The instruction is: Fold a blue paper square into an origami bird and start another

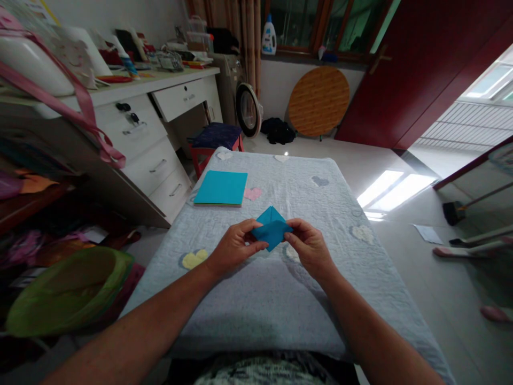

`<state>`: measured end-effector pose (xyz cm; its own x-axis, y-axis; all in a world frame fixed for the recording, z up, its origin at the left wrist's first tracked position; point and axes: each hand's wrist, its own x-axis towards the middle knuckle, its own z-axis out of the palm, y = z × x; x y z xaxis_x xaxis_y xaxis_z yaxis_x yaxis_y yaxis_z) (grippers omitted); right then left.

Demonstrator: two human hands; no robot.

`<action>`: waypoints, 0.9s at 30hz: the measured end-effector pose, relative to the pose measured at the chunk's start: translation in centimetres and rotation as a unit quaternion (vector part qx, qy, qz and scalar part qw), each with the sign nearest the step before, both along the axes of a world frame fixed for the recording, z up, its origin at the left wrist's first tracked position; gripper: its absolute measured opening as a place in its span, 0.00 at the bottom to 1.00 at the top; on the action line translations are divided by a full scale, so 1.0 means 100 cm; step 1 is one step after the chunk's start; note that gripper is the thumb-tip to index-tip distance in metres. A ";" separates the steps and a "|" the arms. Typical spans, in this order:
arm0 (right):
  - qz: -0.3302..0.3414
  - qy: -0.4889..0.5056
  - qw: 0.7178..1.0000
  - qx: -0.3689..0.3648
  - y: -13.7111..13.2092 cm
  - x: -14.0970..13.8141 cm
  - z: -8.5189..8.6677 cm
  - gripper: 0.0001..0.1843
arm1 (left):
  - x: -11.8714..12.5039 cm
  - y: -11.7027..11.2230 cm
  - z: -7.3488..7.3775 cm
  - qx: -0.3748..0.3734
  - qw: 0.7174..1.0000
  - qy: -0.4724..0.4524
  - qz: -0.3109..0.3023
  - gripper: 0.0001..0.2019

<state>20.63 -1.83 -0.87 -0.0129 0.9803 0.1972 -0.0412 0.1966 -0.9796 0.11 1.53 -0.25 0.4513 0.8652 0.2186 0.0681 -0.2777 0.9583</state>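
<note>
A small folded piece of blue paper (272,231), diamond-shaped with creases, is held up over the cloth-covered table (256,299). My left hand (237,243) pinches its left corner between thumb and fingers. On the opposite side, my right hand (310,243) grips the right corner the same way. Beyond my left hand lies a stack of square paper (222,188), blue on top, flat on the cloth.
White drawers (154,144) and a cluttered desk stand at the left, near a red stool (216,136). A green basket (72,289) sits low on the left. A washing machine (232,69) with its door open and a round wooden tabletop (319,101) are at the back.
</note>
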 end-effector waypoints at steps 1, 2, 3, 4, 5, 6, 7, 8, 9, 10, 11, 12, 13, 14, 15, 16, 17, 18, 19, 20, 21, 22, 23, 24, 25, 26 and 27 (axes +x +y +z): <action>0.008 -0.014 1.000 0.005 0.000 0.001 0.001 0.06 | -0.001 0.001 0.001 -0.008 1.000 -0.002 -0.014 0.09; 0.017 -0.027 0.999 0.012 -0.001 0.001 0.002 0.06 | -0.003 0.003 0.001 -0.017 0.999 -0.003 -0.030 0.08; 0.025 -0.041 0.999 0.023 -0.002 0.002 0.004 0.07 | -0.004 0.004 0.002 -0.025 0.999 0.000 -0.046 0.08; 0.031 -0.058 0.997 0.036 -0.002 0.002 0.006 0.09 | -0.006 0.006 0.003 -0.032 0.998 0.003 -0.062 0.08; 0.036 -0.076 0.995 0.050 -0.003 0.002 0.007 0.10 | -0.008 0.007 0.004 -0.036 0.996 0.008 -0.075 0.08; 0.041 -0.097 0.992 0.063 -0.004 0.002 0.009 0.11 | -0.010 0.008 0.004 -0.035 0.996 0.013 -0.085 0.08; 0.047 -0.118 0.989 0.074 -0.004 0.002 0.010 0.12 | -0.011 0.010 0.005 -0.029 0.995 0.024 -0.094 0.08; 0.054 -0.137 0.986 0.082 -0.005 0.002 0.011 0.13 | -0.013 0.011 0.006 -0.016 0.994 0.038 -0.102 0.08; 0.063 -0.152 0.983 0.087 -0.005 0.001 0.012 0.13 | -0.014 0.012 0.006 0.002 0.993 0.054 -0.107 0.08; 0.072 -0.162 0.980 0.090 -0.006 0.001 0.012 0.13 | -0.015 0.012 0.006 0.022 0.991 0.070 -0.113 0.08; 0.080 -0.170 0.978 0.093 -0.006 0.000 0.012 0.13 | -0.015 0.013 0.007 0.042 0.989 0.083 -0.117 0.08; 0.086 -0.178 0.976 0.096 -0.006 0.000 0.012 0.13 | -0.015 0.013 0.007 0.058 0.987 0.091 -0.118 0.07; 0.090 -0.186 0.974 0.098 -0.006 -0.001 0.011 0.13 | -0.015 0.013 0.007 0.069 0.986 0.096 -0.119 0.07; 0.090 -0.192 0.972 0.102 -0.006 -0.001 0.010 0.12 | -0.014 0.012 0.008 0.074 0.985 0.099 -0.120 0.07; 0.085 -0.195 0.971 0.104 -0.006 -0.002 0.009 0.12 | -0.014 0.012 0.008 0.074 0.985 0.103 -0.120 0.07; 0.077 -0.193 0.973 0.105 -0.006 -0.002 0.008 0.12 | -0.014 0.012 0.008 0.072 0.984 0.107 -0.120 0.07; 0.065 -0.184 0.975 0.101 -0.006 -0.002 0.007 0.12 | -0.013 0.012 0.009 0.069 0.985 0.110 -0.117 0.08; 0.050 -0.170 0.980 0.094 -0.007 -0.003 0.005 0.12 | -0.013 0.012 0.009 0.066 0.985 0.111 -0.111 0.08; 0.031 -0.151 0.985 0.082 -0.007 -0.003 0.003 0.13 | -0.013 0.011 0.009 0.061 0.987 0.108 -0.100 0.08; 0.008 -0.131 0.989 0.070 -0.007 -0.004 0.002 0.14 | -0.013 0.011 0.009 0.050 0.990 0.101 -0.087 0.08; -0.017 -0.111 0.992 0.060 -0.007 -0.004 0.000 0.15 | -0.013 0.011 0.009 0.034 0.993 0.090 -0.070 0.09; -0.039 -0.094 0.993 0.052 -0.007 -0.004 -0.001 0.15 | -0.013 0.011 0.008 0.011 0.996 0.078 -0.052 0.09; -0.058 -0.081 0.994 0.046 -0.006 -0.004 -0.002 0.15 | -0.013 0.011 0.008 -0.016 0.997 0.065 -0.036 0.10; -0.069 -0.072 0.994 0.043 -0.006 -0.004 -0.003 0.13 | -0.012 0.011 0.008 -0.045 0.997 0.053 -0.023 0.11; -0.075 -0.066 0.994 0.040 -0.006 -0.004 -0.004 0.11 | -0.011 0.010 0.007 -0.072 0.996 0.043 -0.014 0.13; -0.076 -0.064 0.994 0.037 -0.005 -0.005 -0.004 0.10 | -0.011 0.010 0.007 -0.096 0.995 0.035 -0.010 0.14; -0.074 -0.064 0.995 0.034 -0.005 -0.005 -0.004 0.09 | -0.009 0.010 0.006 -0.115 0.993 0.029 -0.010 0.15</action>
